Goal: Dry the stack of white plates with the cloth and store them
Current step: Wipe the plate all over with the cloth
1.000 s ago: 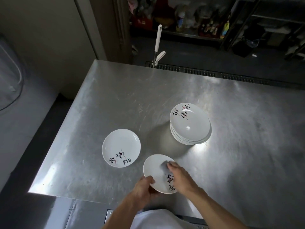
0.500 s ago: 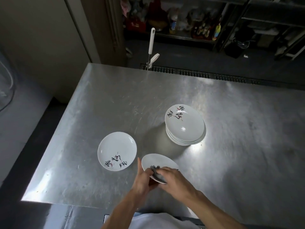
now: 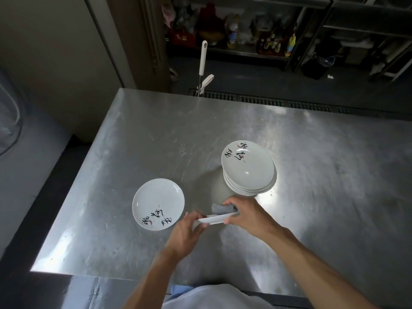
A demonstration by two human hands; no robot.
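Observation:
A white plate [image 3: 214, 219] is held above the steel table [image 3: 138, 139], tilted so I see it almost edge-on. My left hand [image 3: 186, 234] grips its near left rim. My right hand [image 3: 247, 214] holds a small grey cloth [image 3: 223, 208] against the plate's far side, fingers curled round cloth and rim. A single white plate with black calligraphy [image 3: 158, 204] lies flat to the left. A stack of several white plates [image 3: 248, 168] stands behind my right hand.
The table's left edge [image 3: 73, 190] drops to a dark floor gap. A white-handled mop or squeegee [image 3: 202, 61] leans behind the table's far edge. Cluttered shelves [image 3: 245, 34] fill the dark background.
The plate has been lifted off the table and tipped up from flat to nearly edge-on. The cloth hand has shifted from the plate's face to its far rim.

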